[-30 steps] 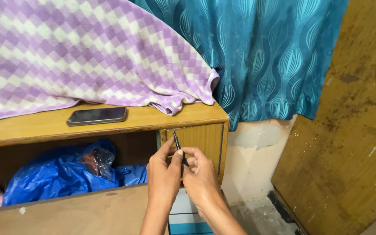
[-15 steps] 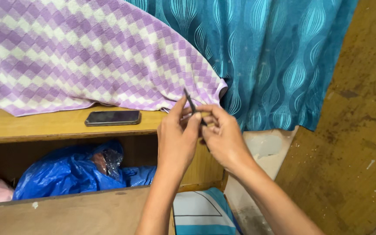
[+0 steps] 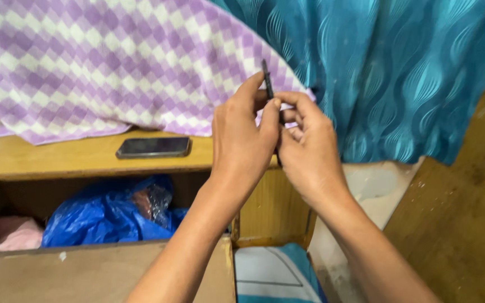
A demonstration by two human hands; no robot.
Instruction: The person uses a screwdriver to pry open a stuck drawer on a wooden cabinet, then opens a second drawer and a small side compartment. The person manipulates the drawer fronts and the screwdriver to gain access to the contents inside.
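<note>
Before teal curtain [image 3: 399,73], both hands [image 3: 276,140] pinched on thin dark tool [image 3: 266,81].

A thin, dark, pen-like rod [image 3: 267,84] stands almost upright, its tip uppermost, above the wooden tabletop [image 3: 74,160] edge and in front of the checked purple cloth [image 3: 113,62].

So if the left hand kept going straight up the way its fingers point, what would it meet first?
Probably the purple checked cloth behind the left hand and its thin dark tool; depth is unclear.

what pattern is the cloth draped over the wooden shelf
A purple and white checked pattern on the cloth, shown best in the head view.
</note>
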